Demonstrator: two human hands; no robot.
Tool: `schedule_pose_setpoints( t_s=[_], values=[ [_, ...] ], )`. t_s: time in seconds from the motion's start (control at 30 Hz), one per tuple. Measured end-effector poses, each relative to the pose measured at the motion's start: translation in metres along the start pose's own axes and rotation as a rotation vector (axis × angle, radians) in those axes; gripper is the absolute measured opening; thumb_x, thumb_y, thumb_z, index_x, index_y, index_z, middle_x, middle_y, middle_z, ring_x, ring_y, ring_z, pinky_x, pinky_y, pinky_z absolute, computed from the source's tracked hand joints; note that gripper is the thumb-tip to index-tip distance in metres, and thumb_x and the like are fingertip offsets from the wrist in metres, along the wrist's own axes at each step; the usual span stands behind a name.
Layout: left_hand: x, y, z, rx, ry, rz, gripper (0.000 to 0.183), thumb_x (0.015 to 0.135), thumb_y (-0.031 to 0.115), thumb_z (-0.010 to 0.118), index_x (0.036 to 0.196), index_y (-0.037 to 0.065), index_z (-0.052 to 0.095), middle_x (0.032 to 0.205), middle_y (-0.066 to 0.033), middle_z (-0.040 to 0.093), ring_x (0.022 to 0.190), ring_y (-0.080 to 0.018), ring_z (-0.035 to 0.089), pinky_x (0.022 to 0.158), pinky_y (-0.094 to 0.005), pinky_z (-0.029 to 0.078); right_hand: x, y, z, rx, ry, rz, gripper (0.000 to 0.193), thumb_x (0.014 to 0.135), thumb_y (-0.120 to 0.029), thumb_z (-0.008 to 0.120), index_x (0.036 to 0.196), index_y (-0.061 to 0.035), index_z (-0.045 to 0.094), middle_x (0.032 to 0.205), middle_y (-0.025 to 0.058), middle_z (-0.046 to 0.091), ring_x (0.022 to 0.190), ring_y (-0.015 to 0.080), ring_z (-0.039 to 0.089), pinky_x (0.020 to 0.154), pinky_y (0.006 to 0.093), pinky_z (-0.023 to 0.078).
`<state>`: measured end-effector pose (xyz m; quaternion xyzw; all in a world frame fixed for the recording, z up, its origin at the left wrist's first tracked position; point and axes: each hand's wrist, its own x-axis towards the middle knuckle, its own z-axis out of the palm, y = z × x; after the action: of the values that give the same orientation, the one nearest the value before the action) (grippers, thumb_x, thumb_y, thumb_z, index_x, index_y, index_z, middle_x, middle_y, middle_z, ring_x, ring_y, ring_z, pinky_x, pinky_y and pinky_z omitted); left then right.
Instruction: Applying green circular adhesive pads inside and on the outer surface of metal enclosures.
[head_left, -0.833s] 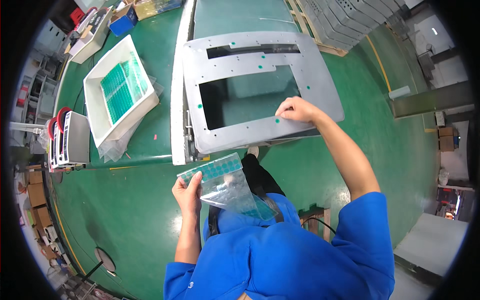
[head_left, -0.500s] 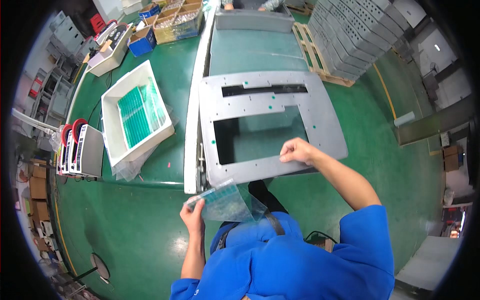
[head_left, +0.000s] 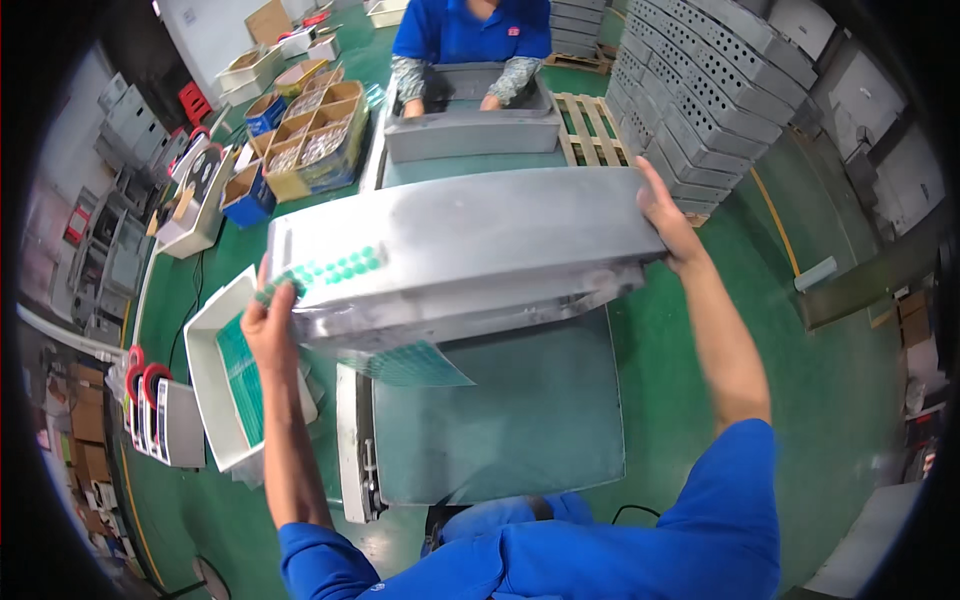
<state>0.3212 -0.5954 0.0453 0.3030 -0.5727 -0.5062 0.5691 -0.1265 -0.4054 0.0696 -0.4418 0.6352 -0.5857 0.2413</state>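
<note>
A large grey sheet-metal panel [head_left: 455,255], smooth and dotted with green stickers [head_left: 335,268], is gripped at opposite ends by the left hand [head_left: 268,325] and right hand [head_left: 665,222].

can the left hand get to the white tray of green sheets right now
Probably not as things stand. The left hand grips one end of the grey metal panel, with the right hand on the other. The white tray sits just below, unobstructed, but the hand is occupied.

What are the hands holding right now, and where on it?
Both grip a grey metal panel lifted off the table: left hand at its left end, right hand at its right edge.
</note>
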Motion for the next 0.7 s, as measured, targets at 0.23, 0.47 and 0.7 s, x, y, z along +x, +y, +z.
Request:
schedule_pose_setpoints(
  t_s=[0.23,0.47,0.7],
  values=[
    [0.118,-0.037,0.022,0.103,-0.054,-0.027,0.021,0.08,0.008,0.06,0.099,0.0,0.06,0.083,-0.0023,0.061,0.076,-0.0086,0.054,0.07,-0.0206,0.041,0.067,0.001,0.005,0.335,-0.013,0.207,0.063,0.074,-0.024,0.06,0.13,-0.0112,0.033,0.125,0.0119,0.039,0.112,0.0217,0.04,0.092,0.0325,0.031],
    [0.189,-0.091,-0.023,1.312,-0.351,0.822,0.056,0.071,-0.01,0.04,0.122,0.01,0.046,0.104,-0.0168,0.054,0.095,-0.0292,0.053,0.083,-0.0346,0.041,-0.026,0.057,0.008,-0.054,0.536,-0.201,0.047,0.083,-0.029,0.056,0.12,-0.0034,0.042,0.123,0.0107,0.044,0.11,0.0197,0.044,0.092,0.0316,0.036],
    [0.178,-0.081,0.012,1.377,-0.222,0.965,0.038,0.081,0.011,0.048,0.119,0.013,0.05,0.102,-0.0178,0.057,0.085,-0.0324,0.057,0.075,-0.0388,0.046,-0.632,0.152,-0.005,-0.373,1.097,1.208,0.03,0.078,-0.033,0.051,0.096,-0.0129,0.063,0.101,0.0097,0.06,0.095,0.0271,0.056,0.08,0.0347,0.044]
  ],
)
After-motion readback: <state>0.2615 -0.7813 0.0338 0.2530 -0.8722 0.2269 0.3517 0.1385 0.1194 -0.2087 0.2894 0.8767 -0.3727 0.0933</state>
